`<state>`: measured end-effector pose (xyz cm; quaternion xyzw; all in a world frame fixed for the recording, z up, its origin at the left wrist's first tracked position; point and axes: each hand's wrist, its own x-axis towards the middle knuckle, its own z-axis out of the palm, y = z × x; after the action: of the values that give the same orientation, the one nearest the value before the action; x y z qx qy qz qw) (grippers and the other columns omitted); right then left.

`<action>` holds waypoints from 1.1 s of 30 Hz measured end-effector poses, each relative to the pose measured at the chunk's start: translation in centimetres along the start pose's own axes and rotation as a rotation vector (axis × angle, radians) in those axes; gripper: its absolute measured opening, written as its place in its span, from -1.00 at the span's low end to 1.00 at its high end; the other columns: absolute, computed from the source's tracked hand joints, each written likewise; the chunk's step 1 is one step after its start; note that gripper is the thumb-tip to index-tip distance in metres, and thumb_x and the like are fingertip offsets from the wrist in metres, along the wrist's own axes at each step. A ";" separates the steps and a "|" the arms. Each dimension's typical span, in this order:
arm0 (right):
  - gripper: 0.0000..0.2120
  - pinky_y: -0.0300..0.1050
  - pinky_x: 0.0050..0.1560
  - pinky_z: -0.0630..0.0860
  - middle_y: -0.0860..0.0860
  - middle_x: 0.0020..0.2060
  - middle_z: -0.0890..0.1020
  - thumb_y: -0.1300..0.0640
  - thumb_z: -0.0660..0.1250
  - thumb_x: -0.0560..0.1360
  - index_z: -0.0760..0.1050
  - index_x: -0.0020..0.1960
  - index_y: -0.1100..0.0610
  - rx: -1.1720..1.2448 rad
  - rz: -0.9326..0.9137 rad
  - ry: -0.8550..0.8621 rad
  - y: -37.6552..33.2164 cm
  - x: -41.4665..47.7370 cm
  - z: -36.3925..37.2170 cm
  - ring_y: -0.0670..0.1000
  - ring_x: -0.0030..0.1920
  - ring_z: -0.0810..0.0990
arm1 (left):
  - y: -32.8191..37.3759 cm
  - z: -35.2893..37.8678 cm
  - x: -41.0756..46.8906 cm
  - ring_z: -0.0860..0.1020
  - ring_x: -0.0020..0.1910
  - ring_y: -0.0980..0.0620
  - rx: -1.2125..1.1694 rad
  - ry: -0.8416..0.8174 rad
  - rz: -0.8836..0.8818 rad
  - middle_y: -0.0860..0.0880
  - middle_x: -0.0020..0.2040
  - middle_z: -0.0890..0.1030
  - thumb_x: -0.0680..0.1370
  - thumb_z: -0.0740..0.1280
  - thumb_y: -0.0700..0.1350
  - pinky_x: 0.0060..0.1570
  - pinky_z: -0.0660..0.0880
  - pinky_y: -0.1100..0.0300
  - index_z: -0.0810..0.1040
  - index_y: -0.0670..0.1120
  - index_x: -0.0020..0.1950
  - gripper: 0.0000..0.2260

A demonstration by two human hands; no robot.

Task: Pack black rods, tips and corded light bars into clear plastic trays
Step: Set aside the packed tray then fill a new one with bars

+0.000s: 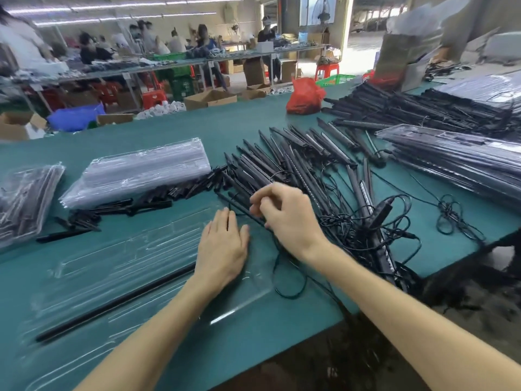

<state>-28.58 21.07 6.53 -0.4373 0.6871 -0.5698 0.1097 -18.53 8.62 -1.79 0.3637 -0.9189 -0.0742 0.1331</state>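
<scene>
A clear plastic tray (84, 277) lies on the green table in front of me, with one long black rod (112, 304) in a groove. My left hand (222, 249) rests flat on the tray's right end, fingers straight. My right hand (284, 215) pinches a thin black rod (239, 206) at the near edge of a fanned pile of black light bars (296, 156). Tangled black cords (366, 227) trail from that pile to the right. Small black tips (169, 193) lie scattered just beyond the tray.
A stack of empty clear trays (141, 170) sits behind the tips. A bag of black parts (25, 198) lies at far left. Filled trays (456, 162) and more bars (423, 108) are stacked at right, near a red bag (304, 94). People work at benches behind.
</scene>
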 end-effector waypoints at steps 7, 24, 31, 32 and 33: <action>-0.80 -0.40 -0.11 0.52 0.02 -0.04 0.68 0.26 0.22 0.61 0.58 0.16 0.17 -0.208 -0.007 0.188 2.9 9.6 -3.2 -0.05 -0.04 0.64 | -0.1 0.3 0.3 0.00 0.63 -0.01 0.020 -0.020 0.096 -0.09 0.65 0.07 0.71 -0.12 0.12 0.60 -0.06 0.07 0.06 -0.12 0.64 -0.45; -0.48 0.11 0.54 0.13 0.29 0.52 0.22 -0.14 0.05 0.69 0.40 0.48 0.17 -0.956 0.383 -0.175 12.4 23.5 -3.7 0.30 0.52 0.17 | 0.5 -0.2 -0.2 -0.02 0.62 0.06 0.059 -0.013 0.074 -0.04 0.65 0.06 0.66 -0.23 0.13 0.59 0.00 0.07 0.05 -0.10 0.65 -0.40; -0.63 0.01 0.36 0.38 0.24 0.37 0.42 0.09 0.14 0.68 0.59 0.24 0.29 -0.780 0.234 0.052 12.1 22.2 -3.0 0.28 0.34 0.41 | 0.5 -0.6 -0.3 0.02 0.62 0.05 0.040 -0.013 0.075 -0.05 0.64 0.11 0.69 -0.14 0.11 0.59 0.00 0.07 0.09 -0.11 0.64 -0.44; -0.66 0.00 0.34 0.39 0.22 0.36 0.43 0.12 0.15 0.67 0.60 0.24 0.27 -0.760 0.211 0.099 11.9 22.0 -2.9 0.27 0.33 0.41 | 0.5 -0.5 -0.3 0.02 0.62 0.05 0.037 -0.010 0.073 -0.05 0.64 0.11 0.69 -0.13 0.11 0.59 0.00 0.07 0.09 -0.11 0.64 -0.44; -0.68 -0.01 0.33 0.39 0.20 0.35 0.45 0.15 0.16 0.67 0.61 0.24 0.26 -0.740 0.184 0.146 11.7 21.9 -2.9 0.25 0.33 0.41 | 0.5 -0.5 -0.3 0.02 0.62 0.05 0.031 -0.005 0.071 -0.05 0.64 0.11 0.69 -0.12 0.11 0.59 -0.01 0.07 0.10 -0.11 0.64 -0.45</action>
<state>-49.04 6.78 4.77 -0.3419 0.8886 -0.3010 -0.0540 -18.48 9.15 -1.28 0.3328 -0.9326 -0.0558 0.1278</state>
